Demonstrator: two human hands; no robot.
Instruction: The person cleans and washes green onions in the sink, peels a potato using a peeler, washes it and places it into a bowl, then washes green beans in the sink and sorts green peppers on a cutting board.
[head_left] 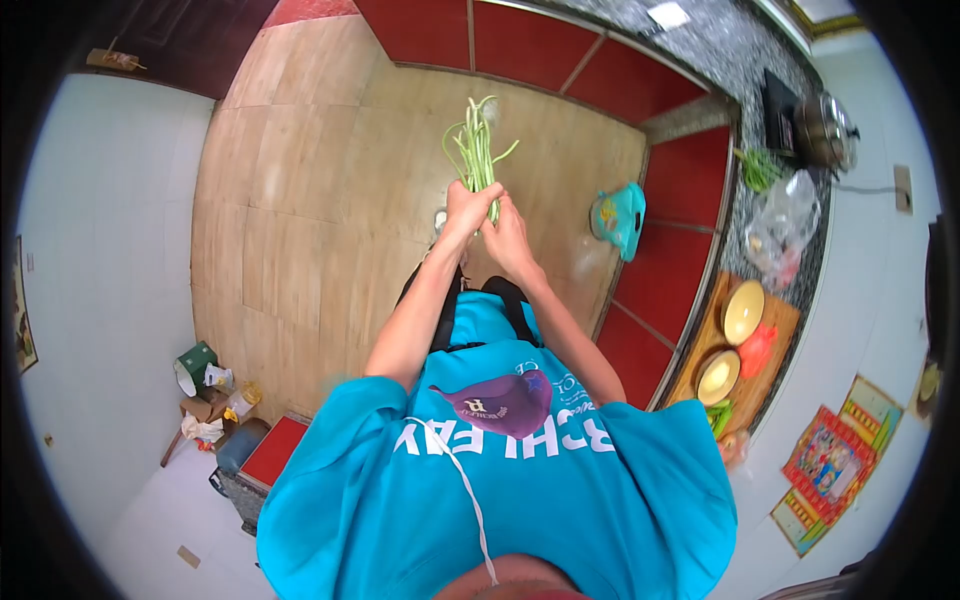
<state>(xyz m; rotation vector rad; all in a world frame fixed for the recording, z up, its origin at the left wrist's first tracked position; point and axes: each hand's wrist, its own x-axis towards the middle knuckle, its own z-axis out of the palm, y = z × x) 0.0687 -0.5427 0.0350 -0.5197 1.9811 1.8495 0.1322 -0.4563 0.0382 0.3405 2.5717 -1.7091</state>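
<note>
A bunch of long green beans [477, 150] stands out beyond my hands, its upper ends loose and curling. My left hand [467, 208] is wrapped round the bunch, fingers closed on it. Just to the right and slightly lower, my right hand [506, 235] is closed at the lower part of the same beans, close against my left hand. The fingers partly hide the lower ends. Both hands are in front of my body, above the wooden-look floor [290, 200].
A turquoise bin [628, 220] stands on the floor by the red cabinets [685, 180]. On the counter at right are a metal pot [824, 130], leafy greens [760, 170], plastic bags [785, 225] and a cutting board [700, 340] with two yellow bowls. Boxes and bags lie at lower left.
</note>
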